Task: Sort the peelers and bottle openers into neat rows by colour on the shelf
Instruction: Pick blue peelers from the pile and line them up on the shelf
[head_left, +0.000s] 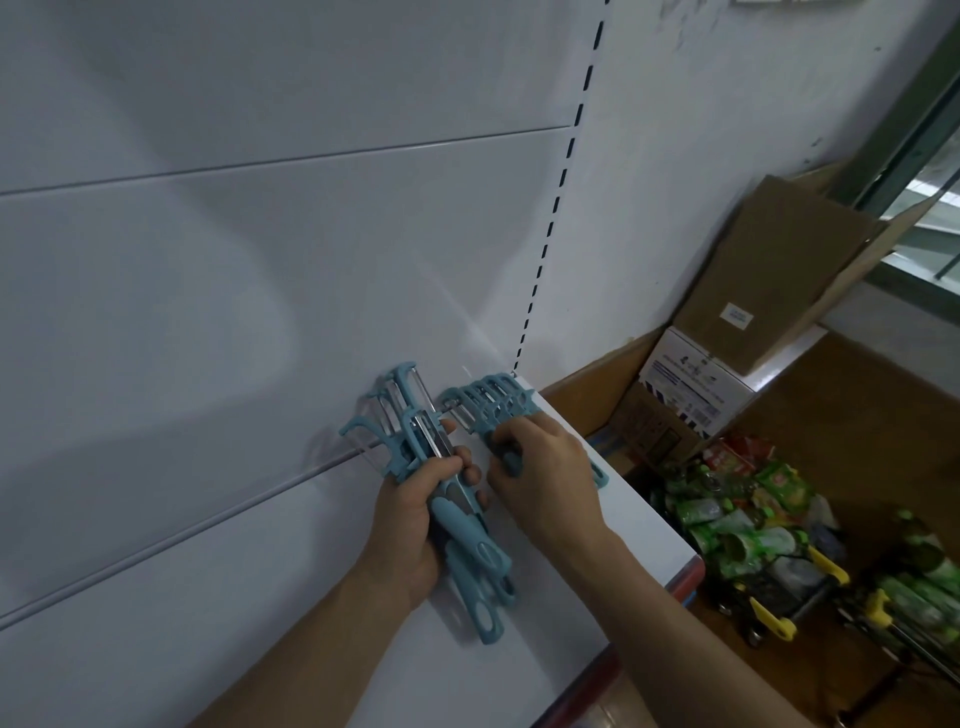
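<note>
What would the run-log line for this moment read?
left hand: grips bundle of blue peelers | right hand: pinches a handle in row of blue peelers | place: shelf, right end

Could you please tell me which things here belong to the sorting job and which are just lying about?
Job: bundle of blue peelers gripped in the left hand; row of blue peelers on the white shelf, held by the right hand.
Lying about: cardboard boxes; green packets; yellow-handled trolleys.
</note>
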